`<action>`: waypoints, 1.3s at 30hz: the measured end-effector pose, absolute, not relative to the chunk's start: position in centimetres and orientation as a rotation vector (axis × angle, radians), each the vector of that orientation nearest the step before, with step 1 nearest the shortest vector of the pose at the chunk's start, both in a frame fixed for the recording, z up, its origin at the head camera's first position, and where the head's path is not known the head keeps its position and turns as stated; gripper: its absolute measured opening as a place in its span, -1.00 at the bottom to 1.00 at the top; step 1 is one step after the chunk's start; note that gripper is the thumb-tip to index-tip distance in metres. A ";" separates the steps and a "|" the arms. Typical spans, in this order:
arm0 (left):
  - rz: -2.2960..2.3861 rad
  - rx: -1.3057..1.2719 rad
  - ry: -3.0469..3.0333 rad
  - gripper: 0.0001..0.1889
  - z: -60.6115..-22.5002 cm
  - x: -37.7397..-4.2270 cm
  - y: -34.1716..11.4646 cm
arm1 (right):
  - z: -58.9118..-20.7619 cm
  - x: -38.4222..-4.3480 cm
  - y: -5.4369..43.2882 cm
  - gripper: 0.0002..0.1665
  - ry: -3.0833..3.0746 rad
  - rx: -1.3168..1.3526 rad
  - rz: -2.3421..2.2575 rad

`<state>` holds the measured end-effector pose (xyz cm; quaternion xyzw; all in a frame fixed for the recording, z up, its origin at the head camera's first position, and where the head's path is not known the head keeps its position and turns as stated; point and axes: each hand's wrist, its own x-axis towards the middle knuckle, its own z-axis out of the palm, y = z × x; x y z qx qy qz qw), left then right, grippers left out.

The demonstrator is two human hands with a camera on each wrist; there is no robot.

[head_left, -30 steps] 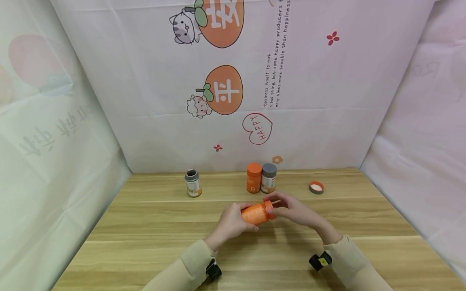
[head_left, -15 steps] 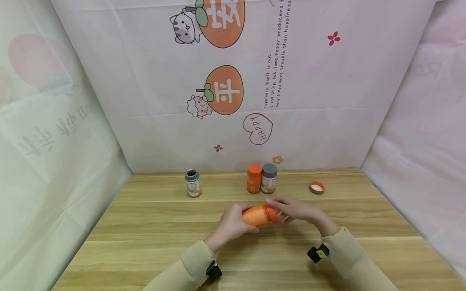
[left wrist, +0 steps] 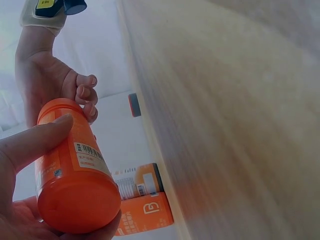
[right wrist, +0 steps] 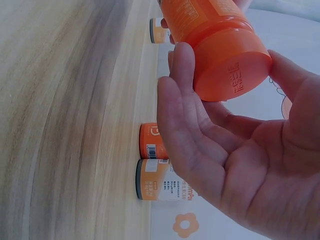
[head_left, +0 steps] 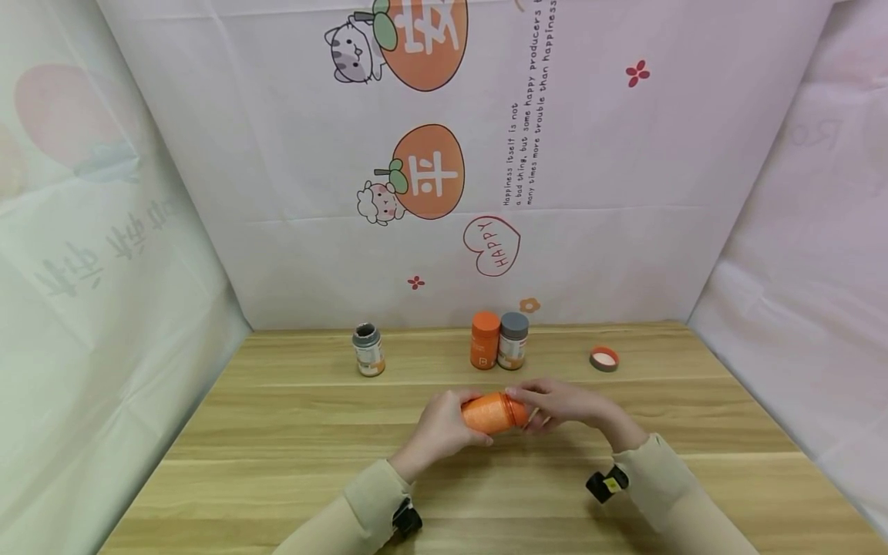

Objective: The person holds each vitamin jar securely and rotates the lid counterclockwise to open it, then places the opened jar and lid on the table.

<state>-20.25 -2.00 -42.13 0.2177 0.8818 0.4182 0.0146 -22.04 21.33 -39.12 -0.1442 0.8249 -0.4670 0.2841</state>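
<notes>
My left hand (head_left: pixel 438 422) grips an orange bottle (head_left: pixel 486 414) around its body, holding it tilted above the table, lid end to the right. The thumb lies along the bottle's side in the left wrist view. At the other end, my right hand (head_left: pixel 565 402) pinches the orange screw lid (right wrist: pixel 232 65) between thumb and fingers. That lid sits on the bottle's neck, with raised characters on its top. Beyond the hands stand an orange bottle (head_left: pixel 484 344) and a grey-lidded bottle (head_left: pixel 512 348), side by side.
At the back left stands a grey-necked bottle (head_left: pixel 370 358) without a lid, its mouth uncovered. A grey-and-orange lid (head_left: pixel 604 359) lies at the back right of the wooden table (head_left: pixel 291 432). A printed white cloth (head_left: pixel 312 262) hangs behind the table.
My right hand has shifted from over the lid to its right end and regripped, turning its wrist. The bottle has dipped slightly in my left hand. Everything on the table has stayed put.
</notes>
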 end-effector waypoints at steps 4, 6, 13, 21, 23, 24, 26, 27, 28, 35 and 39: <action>1.305 0.669 2.739 -0.38 -42.1 -20.2 -2.0 | -39.1 -22.0 21.4 -0.39 2.214 -0.428 -1.244; 1.304 0.663 2.737 -0.38 -42.1 -20.2 -2.0 | -39.1 -22.0 21.5 -0.43 2.214 -0.448 -1.244; 1.304 0.658 2.732 -0.37 -42.1 -20.2 -2.1 | -39.2 -21.9 21.7 -0.45 2.213 -0.479 -1.256; 1.299 0.654 2.734 -0.35 -42.2 -20.2 -2.1 | -39.0 -21.8 21.8 -0.41 2.224 -0.585 -1.262; 1.298 0.656 2.736 -0.35 -42.2 -20.2 -2.1 | -39.0 -21.7 21.8 -0.39 2.237 -0.604 -1.262; 1.297 0.656 2.737 -0.35 -42.2 -20.2 -2.1 | -39.0 -21.7 21.7 -0.39 2.246 -0.616 -1.257; 1.296 0.654 2.738 -0.35 -42.2 -20.2 -2.1 | -39.0 -21.7 21.7 -0.38 2.270 -0.641 -1.251; 1.297 0.652 2.736 -0.35 -42.2 -20.2 -2.1 | -39.1 -21.8 21.8 -0.38 2.278 -0.652 -1.250; 1.298 0.647 2.734 -0.35 -42.2 -20.2 -2.1 | -39.1 -21.8 21.8 -0.37 2.284 -0.665 -1.251; 1.319 0.609 2.719 -0.34 -42.0 -20.2 -2.1 | -39.6 -22.1 21.7 -0.37 2.335 -0.780 -1.291; 1.338 0.600 2.708 -0.34 -42.0 -20.1 -2.1 | -39.7 -22.0 21.7 -0.36 2.339 -0.810 -1.349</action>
